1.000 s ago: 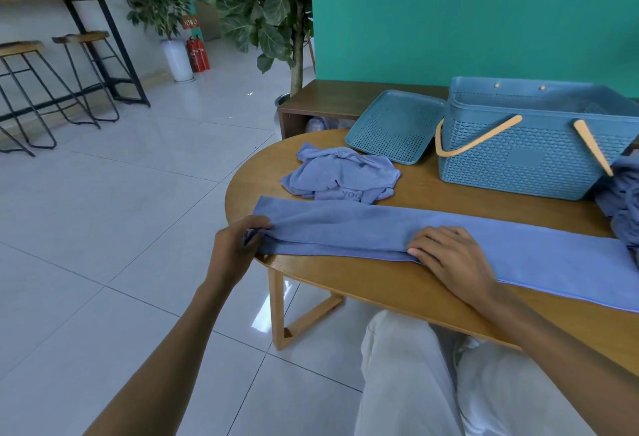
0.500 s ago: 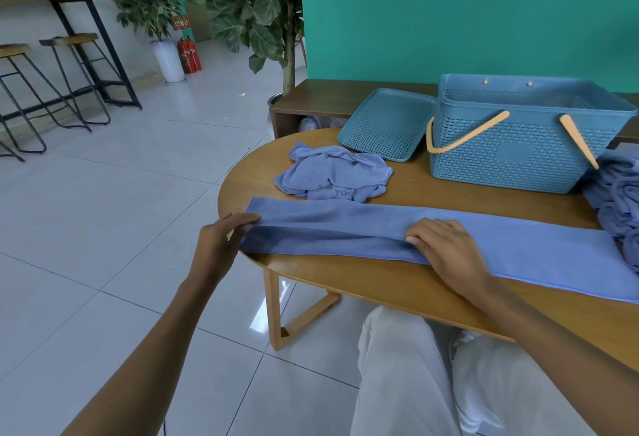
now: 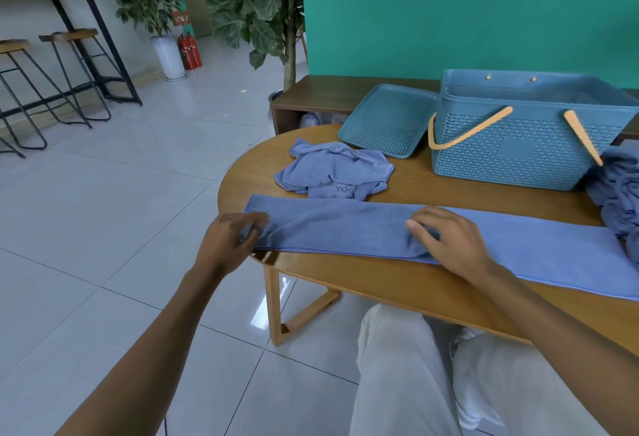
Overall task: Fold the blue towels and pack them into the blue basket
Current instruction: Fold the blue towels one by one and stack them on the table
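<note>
A long blue towel folded into a narrow strip lies along the near edge of the oval wooden surface. The left hand pinches its left end at the surface's left edge. The right hand pinches the strip near its middle, fingers curled into the cloth. A crumpled blue towel lies behind the strip. The blue perforated plastic basket with tan handles stands at the far edge.
</note>
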